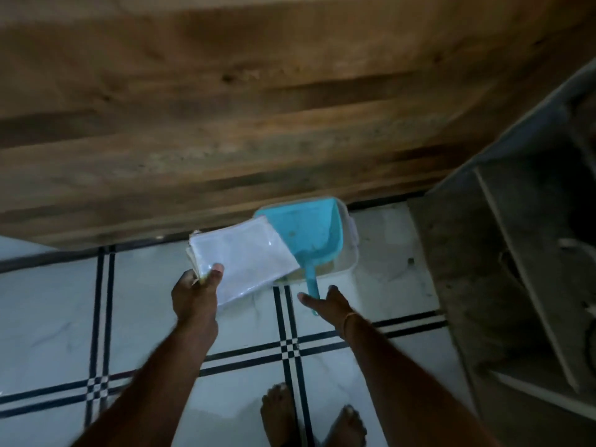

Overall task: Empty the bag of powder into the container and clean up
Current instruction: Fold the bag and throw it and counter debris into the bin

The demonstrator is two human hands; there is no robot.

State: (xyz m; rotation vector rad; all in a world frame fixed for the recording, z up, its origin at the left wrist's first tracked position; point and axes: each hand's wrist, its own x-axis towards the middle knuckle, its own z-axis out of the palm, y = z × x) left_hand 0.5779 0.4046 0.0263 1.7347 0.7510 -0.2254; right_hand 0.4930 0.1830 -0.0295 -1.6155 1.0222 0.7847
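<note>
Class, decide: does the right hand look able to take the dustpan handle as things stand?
Probably yes. The right hand is open right beside the dustpan handle, with nothing between them; the bag sits in the left hand, off to the side.

A dim room in a home. Past the left hand point(196, 295) stands wooden furniture point(258, 108); below it lies a white tiled floor point(48, 317) with dark stripes. Bare feet point(283, 414) stand on it.

The light is dim. The floor point(135, 304) is pale tile crossed by paired dark lines that meet in small checks. A wide brown wooden panel point(258, 108) fills the far side, streaked dark and meeting the floor. At right stands a grey shelf unit point(503, 253), its contents too dark to tell.
</note>
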